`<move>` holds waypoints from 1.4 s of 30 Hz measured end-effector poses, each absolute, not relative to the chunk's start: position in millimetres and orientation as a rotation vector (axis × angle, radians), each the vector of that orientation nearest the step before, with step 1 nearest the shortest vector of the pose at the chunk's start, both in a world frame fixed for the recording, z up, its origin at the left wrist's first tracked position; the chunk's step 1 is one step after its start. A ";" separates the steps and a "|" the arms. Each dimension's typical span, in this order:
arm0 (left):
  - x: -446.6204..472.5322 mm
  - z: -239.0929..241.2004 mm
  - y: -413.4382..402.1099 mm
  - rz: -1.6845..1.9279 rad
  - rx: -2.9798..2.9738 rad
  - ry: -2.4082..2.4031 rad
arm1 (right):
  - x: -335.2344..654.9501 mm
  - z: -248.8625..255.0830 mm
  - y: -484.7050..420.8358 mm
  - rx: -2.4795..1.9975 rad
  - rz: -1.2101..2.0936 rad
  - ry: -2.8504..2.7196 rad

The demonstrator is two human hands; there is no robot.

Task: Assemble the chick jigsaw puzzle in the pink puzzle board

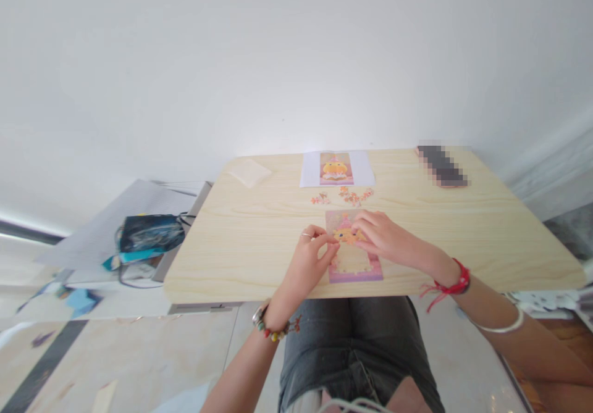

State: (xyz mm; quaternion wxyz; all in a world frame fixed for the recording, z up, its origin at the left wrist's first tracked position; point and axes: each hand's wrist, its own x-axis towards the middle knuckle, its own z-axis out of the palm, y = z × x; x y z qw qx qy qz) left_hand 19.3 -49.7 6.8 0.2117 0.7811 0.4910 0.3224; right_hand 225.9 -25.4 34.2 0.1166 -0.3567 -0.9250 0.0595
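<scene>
A partly assembled jigsaw puzzle [376, 275] with a purple border lies near the table's front edge. Its upper part shows a yellow figure, and the middle of its lower part is a gap with bare wood. My left hand [308, 260] is closed in a pinch at the gap's upper left; whatever is between thumb and forefinger is too small to make out. From the right, my right hand [386, 237] covers the puzzle's upper right side. Its fingers are bent together with the tips low on the yellow part, and what they grip is hidden. Several loose puzzle pieces [353, 197] lie behind the puzzle.
A white sheet with a printed yellow figure [336, 169] lies at the back of the wooden table [259, 240]. A dark blurred phone-like object [442, 166] is at the back right, a pale, thin square packet [250, 172] at the back left. Left of the table sits a black bag [151, 234].
</scene>
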 end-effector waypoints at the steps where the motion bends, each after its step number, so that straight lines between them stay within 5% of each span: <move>1: 21.5 8.7 -50.1 0.890 2.128 1.346 | 219.2 36.1 -29.1 -1.030 0.100 -2.735; 10: 23.4 2.0 -44.3 0.871 2.097 1.410 | 208.7 19.4 -25.0 -0.871 -0.164 -2.872; 17: 12.3 -5.9 -45.1 0.843 2.195 1.541 | 209.8 5.8 -19.8 -0.818 -0.016 -2.871; 28: 12.0 -8.3 -46.4 0.869 2.273 1.514 | 191.5 0.0 -58.0 -1.398 -0.134 -2.535; 42: 15.4 -11.4 -46.1 0.818 2.383 1.501 | 193.4 4.4 -33.7 -1.147 -0.222 -2.686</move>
